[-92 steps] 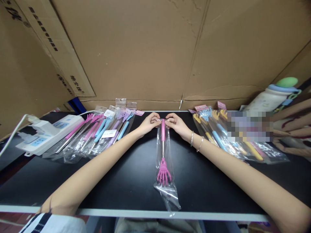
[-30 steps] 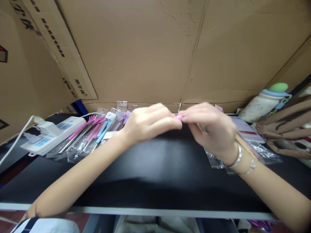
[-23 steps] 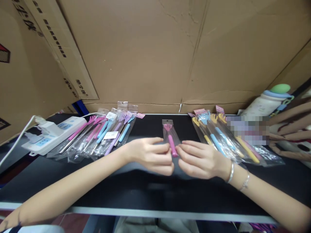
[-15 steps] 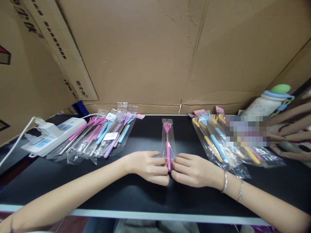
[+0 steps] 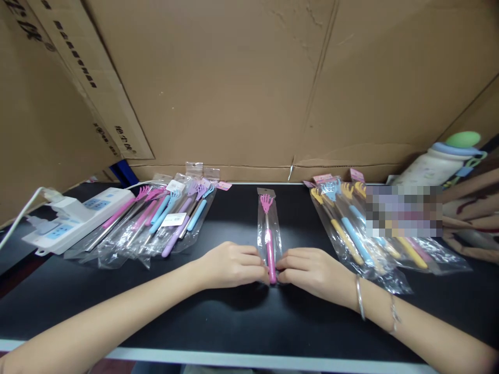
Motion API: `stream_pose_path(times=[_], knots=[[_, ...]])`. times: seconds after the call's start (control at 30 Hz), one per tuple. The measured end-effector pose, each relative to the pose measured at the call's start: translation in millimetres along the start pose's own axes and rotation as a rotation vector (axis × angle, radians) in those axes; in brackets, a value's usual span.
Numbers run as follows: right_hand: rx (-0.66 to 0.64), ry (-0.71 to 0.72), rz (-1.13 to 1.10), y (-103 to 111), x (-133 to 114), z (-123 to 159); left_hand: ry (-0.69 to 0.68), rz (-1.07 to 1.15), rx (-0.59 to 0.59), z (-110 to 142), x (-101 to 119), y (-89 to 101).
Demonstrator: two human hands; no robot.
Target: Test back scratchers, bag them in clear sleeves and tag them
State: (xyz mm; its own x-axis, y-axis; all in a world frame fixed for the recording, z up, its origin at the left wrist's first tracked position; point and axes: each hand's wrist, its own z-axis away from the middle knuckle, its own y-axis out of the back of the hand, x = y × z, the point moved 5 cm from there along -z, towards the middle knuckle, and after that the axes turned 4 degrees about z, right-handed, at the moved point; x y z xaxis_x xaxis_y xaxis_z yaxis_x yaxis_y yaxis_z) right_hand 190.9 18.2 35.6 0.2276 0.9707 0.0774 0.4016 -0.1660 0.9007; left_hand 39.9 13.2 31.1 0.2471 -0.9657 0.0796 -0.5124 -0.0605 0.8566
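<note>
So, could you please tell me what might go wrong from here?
The clear bag might crease or tear, since the left hand and right hand are at its edges beside the pink scratcher. The bangle might also snag the loose plastic lying close by on the right.

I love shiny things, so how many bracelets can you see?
2: a bangle just behind the right hand, and a thin bracelet farther back. Any out of view can't be counted.

L fingers point(image 5: 252, 271), R fingers point(image 5: 290, 264), bagged pink scratcher point(image 5: 268, 240) btwn, blk table point(image 5: 241, 332)
</note>
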Motion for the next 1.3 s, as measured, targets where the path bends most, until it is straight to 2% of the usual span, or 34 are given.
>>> stream_pose_path(times=[0.27, 0.43, 0.77, 1.3], knots=[[-0.038, -0.015, -0.002, -0.7, 1.6, 3.4, -0.033, -0.015, -0.010, 1.8, -2.0, -0.8], [-0.059, -0.009, -0.047, -2.4, 0.9, 5.8, -0.002, 0.068, -0.077, 3.3, -1.5, -2.2], [-0.126, -0.054, -0.132, 1.5, 0.2, 5.8, 0.043, 0.206, -0.082, 0.3, -0.2, 0.4], [-0.144, -0.067, -0.123, 0.0, 1.4, 6.1, 0.060, 0.182, -0.108, 2.6, 0.2, -1.2]])
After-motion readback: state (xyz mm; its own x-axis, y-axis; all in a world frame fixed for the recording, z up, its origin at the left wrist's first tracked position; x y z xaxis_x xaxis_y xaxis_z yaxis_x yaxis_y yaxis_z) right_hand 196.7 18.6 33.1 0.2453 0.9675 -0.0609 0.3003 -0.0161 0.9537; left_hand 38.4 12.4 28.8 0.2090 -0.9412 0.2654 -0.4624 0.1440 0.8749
